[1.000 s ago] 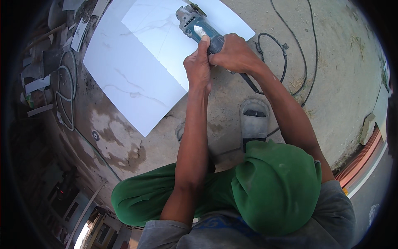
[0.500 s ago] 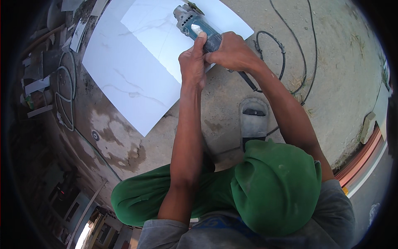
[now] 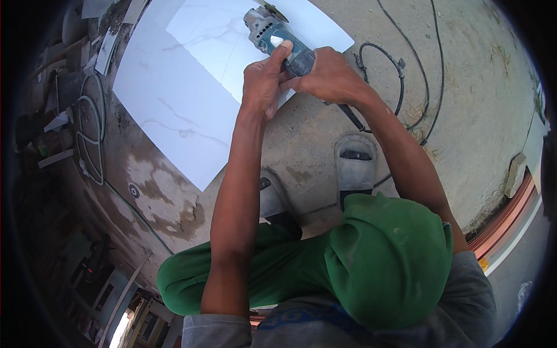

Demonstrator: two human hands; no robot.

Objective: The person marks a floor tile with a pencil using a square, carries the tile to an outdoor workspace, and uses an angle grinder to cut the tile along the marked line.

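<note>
A teal and grey angle grinder (image 3: 279,42) is held over the far part of a large white, faintly veined tile (image 3: 168,110). My left hand (image 3: 264,83) grips the tool's left side, its thumb laid along the body. Wrapped round the rear handle is my right hand (image 3: 331,74). The cutting disc (image 3: 272,10) shows edge-on at the far end, close above the tile; whether it touches cannot be made out. A black power cord (image 3: 351,118) runs out of the handle under my right wrist. A faint straight line crosses the tile near the tool.
Loops of black cable (image 3: 400,75) lie on the concrete at right. At left are a coiled hose (image 3: 100,133), a small round disc (image 3: 134,191) and heaped scraps (image 3: 55,119). My sandalled feet (image 3: 355,165) stand just behind the tile.
My left forearm and wrist have swung left, and that hand has shifted slightly on the grinder. The tool has moved only a little. My left sandal has come into sight.
</note>
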